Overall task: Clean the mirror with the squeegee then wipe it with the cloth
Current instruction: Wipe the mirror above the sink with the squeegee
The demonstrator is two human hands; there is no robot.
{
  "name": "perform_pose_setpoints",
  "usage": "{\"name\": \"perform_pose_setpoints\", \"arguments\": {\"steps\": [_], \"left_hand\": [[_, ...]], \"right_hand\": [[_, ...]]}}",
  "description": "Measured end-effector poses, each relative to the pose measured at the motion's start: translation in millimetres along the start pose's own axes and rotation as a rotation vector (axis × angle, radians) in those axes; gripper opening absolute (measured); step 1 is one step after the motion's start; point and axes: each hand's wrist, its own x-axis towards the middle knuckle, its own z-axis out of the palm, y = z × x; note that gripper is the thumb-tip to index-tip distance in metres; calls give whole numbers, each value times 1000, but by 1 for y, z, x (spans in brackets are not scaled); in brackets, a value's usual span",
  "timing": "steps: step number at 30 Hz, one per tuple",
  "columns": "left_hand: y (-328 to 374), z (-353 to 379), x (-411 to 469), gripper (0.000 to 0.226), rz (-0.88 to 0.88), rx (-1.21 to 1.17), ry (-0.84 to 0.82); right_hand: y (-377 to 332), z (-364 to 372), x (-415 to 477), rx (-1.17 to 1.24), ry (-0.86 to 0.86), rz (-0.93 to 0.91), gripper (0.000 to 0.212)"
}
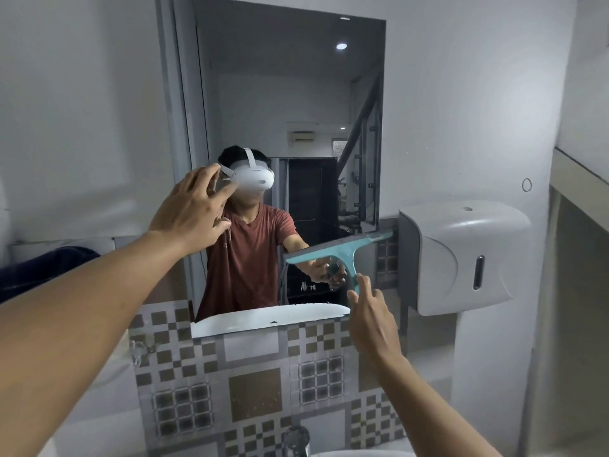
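Observation:
A tall rectangular mirror (290,94) hangs on the wall ahead and reflects a person in a red shirt. My right hand (372,315) grips the handle of a teal squeegee (339,250), whose blade lies tilted against the mirror's lower right corner. My left hand (191,209) is raised with fingers spread, pressed on or close to the glass at the mirror's left edge, and holds nothing. A dark blue cloth (43,268) lies on the ledge at far left.
A white wall dispenser (461,258) is mounted just right of the mirror, close to the squeegee's blade end. Patterned brown and grey tiles (250,384) cover the wall below. A chrome tap (296,440) and the sink rim sit at the bottom.

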Motion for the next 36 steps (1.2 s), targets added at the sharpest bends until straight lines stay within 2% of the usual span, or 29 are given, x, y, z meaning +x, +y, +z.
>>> {"name": "perform_pose_setpoints", "arguments": {"steps": [6, 12, 18, 22, 30, 36], "left_hand": [[-6, -4, 2, 77, 2, 24, -22], [-15, -4, 3, 79, 11, 35, -21], [-17, -3, 6, 79, -4, 16, -38], [-18, -6, 7, 76, 6, 22, -40], [-32, -4, 10, 73, 59, 81, -26], [-36, 0, 10, 69, 50, 58, -18]], "right_hand": [[-12, 19, -17, 32, 14, 35, 37], [-7, 29, -27, 57, -57, 54, 59], [-44, 51, -47, 268, -177, 173, 70], [-75, 74, -57, 422, -167, 253, 74], [-104, 89, -71, 517, -154, 200, 75], [-121, 92, -82, 486, -249, 80, 71]]}}
